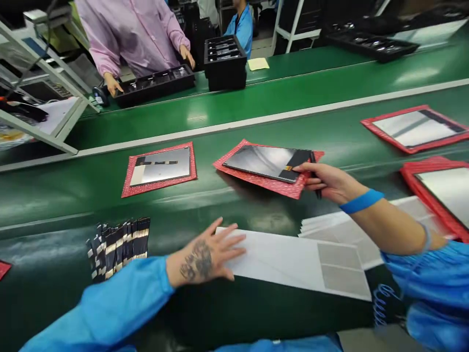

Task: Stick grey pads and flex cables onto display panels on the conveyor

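Observation:
My left hand (208, 254) has its fingers spread, over the left end of a white paper strip (271, 256) with grey rectangles at its right end. My right hand (330, 181) pinches the right edge of a display panel (264, 161), together with the red bubble-wrap sheet (278, 187) under it. A black pen (315, 171) is also tucked in that hand. The panel and wrap are tilted, their near edge raised off the green surface. Left of them, a similar panel (166, 168) with a flat cable across it lies on its own red wrap.
Several black flex cables (119, 247) lie in a bundle by my left forearm. More wrapped panels (417, 128) sit at right, above stacked white sheets (340, 221). Across the green bench (278, 98), a person in pink (135, 34) handles a black tray (157, 85) beside stacked trays (224, 63).

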Demonstrator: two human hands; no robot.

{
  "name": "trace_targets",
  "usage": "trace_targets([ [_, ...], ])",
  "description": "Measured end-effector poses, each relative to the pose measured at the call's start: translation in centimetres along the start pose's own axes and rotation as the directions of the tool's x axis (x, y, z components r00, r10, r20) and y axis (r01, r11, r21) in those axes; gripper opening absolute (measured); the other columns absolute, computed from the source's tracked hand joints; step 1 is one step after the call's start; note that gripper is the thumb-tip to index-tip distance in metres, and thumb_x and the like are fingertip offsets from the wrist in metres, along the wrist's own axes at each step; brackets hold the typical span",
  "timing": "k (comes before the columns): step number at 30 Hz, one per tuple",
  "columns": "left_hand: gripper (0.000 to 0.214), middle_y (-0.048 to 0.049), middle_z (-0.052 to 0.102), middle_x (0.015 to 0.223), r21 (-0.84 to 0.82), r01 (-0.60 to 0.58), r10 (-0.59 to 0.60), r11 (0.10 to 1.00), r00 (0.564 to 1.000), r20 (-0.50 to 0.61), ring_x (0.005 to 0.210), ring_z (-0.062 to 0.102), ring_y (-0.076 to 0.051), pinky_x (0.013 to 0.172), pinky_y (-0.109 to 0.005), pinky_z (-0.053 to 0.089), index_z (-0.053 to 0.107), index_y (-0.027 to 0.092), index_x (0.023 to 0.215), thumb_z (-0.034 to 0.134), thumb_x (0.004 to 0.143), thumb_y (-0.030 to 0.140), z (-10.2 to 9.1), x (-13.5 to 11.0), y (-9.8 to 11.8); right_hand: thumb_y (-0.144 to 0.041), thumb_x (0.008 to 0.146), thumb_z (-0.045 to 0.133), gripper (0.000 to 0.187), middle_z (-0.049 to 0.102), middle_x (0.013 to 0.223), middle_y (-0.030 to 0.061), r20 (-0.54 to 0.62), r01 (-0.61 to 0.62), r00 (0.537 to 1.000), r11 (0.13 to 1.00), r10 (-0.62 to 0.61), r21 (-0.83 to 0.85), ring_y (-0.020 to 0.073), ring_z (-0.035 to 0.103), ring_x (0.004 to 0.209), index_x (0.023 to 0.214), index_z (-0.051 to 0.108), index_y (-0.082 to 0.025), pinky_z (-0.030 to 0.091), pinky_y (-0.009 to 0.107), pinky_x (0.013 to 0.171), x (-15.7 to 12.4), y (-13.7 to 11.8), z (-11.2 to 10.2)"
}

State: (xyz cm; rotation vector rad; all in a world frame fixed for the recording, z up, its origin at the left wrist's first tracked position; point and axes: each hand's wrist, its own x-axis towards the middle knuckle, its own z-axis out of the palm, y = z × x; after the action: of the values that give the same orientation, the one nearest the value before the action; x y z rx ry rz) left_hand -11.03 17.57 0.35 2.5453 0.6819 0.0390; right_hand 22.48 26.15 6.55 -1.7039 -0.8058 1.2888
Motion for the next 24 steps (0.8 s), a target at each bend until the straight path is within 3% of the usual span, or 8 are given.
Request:
trace_targets([
  [1, 0.062, -0.0063, 0.052, 0.152, 0.11, -0.071, 0.067, 0.991, 0.997, 0.039, 0.145, 0.041, -0.032, 0.124, -0.053, 0.021, 0.056, 0.03, 0.141, 0.053, 0.091, 0.066, 2.7, -0.1, 2.1, -0.004, 0.08, 0.067, 0.031, 0.035, 0.044, -0.0074, 0.045, -0.052, 0.998, 0.998, 0.05, 0.043, 0.0017, 0.017, 0.037, 0.055, 0.053, -0.017, 0.01, 0.018, 0.035, -1.2, 0.3, 0.3],
  [3, 0.075, -0.0111, 0.045, 0.157, 0.258, -0.042, 0.04, 0.965, 0.999, 0.016, 0.147, 0.037, -0.035, 0.123, -0.056, 0.021, 0.044, 0.026, 0.152, 0.04, 0.092, 0.072, 6.9, -0.3, 4.8, -0.009, 0.079, 0.069, 0.031, 0.032, 0.046, -0.0085, 0.123, -0.125, 0.986, 0.987, 0.112, 0.103, 0.0015, 0.015, 0.038, 0.056, 0.05, -0.018, 0.01, 0.016, 0.033, -3.6, 1.0, 1.0],
  [5, 0.082, -0.0137, 0.042, 0.158, 0.331, 0.055, -0.038, 0.942, 0.998, -0.059, 0.149, 0.033, -0.037, 0.121, -0.059, 0.02, 0.038, 0.024, 0.155, 0.034, 0.091, 0.075, 9.5, -0.6, 6.0, -0.014, 0.077, 0.072, 0.031, 0.03, 0.047, -0.0095, 0.184, -0.147, 0.976, 0.976, 0.117, 0.163, 0.0013, 0.014, 0.039, 0.057, 0.048, -0.019, 0.01, 0.016, 0.033, -6.3, 2.3, 1.9],
  [7, 0.082, -0.0137, 0.04, 0.159, 0.36, 0.118, -0.083, 0.925, 0.99, -0.112, 0.149, 0.031, -0.038, 0.12, -0.06, 0.02, 0.035, 0.026, 0.157, 0.033, 0.091, 0.076, 10.7, -1.4, 6.5, -0.02, 0.074, 0.075, 0.032, 0.029, 0.047, -0.0101, 0.236, -0.154, 0.966, 0.966, 0.103, 0.208, 0.0011, 0.014, 0.039, 0.058, 0.048, -0.019, 0.01, 0.016, 0.034, -9.1, 4.2, 2.8],
  [11, 0.08, -0.0122, 0.041, 0.159, 0.394, 0.196, -0.145, 0.898, 0.977, -0.155, 0.149, 0.033, -0.037, 0.121, -0.059, 0.022, 0.03, 0.028, 0.158, 0.034, 0.093, 0.074, 11.3, -4.5, 7.0, -0.037, 0.063, 0.085, 0.044, 0.026, 0.046, -0.0112, 0.333, -0.167, 0.94, 0.949, 0.071, 0.268, 0.0013, 0.014, 0.04, 0.057, 0.045, -0.02, 0.009, 0.02, 0.036, -14.0, 9.3, 4.3],
  [15, 0.073, -0.0113, 0.041, 0.159, 0.392, 0.2, -0.162, 0.898, 0.978, -0.129, 0.149, 0.034, -0.036, 0.121, -0.058, 0.024, 0.03, 0.03, 0.158, 0.033, 0.096, 0.069, 11.2, -8.4, 6.7, -0.052, 0.049, 0.089, 0.059, 0.024, 0.046, -0.0119, 0.365, -0.163, 0.93, 0.931, 0.035, 0.327, 0.0022, 0.013, 0.042, 0.056, 0.039, -0.023, 0.006, 0.023, 0.039, -17.1, 13.3, 5.1],
  [24, 0.058, -0.0108, 0.038, 0.16, 0.303, 0.307, -0.264, 0.902, 0.949, -0.174, 0.151, 0.032, -0.029, 0.123, -0.054, 0.027, 0.029, 0.025, 0.158, 0.033, 0.105, 0.046, 10.9, -12.3, 5.6, -0.069, 0.055, 0.08, 0.063, 0.022, 0.038, -0.01, 0.431, -0.216, 0.901, 0.921, 0.06, 0.324, 0.0041, 0.014, 0.039, 0.048, 0.035, -0.025, 0.005, 0.027, 0.042, -22.0, 17.5, 6.2],
])
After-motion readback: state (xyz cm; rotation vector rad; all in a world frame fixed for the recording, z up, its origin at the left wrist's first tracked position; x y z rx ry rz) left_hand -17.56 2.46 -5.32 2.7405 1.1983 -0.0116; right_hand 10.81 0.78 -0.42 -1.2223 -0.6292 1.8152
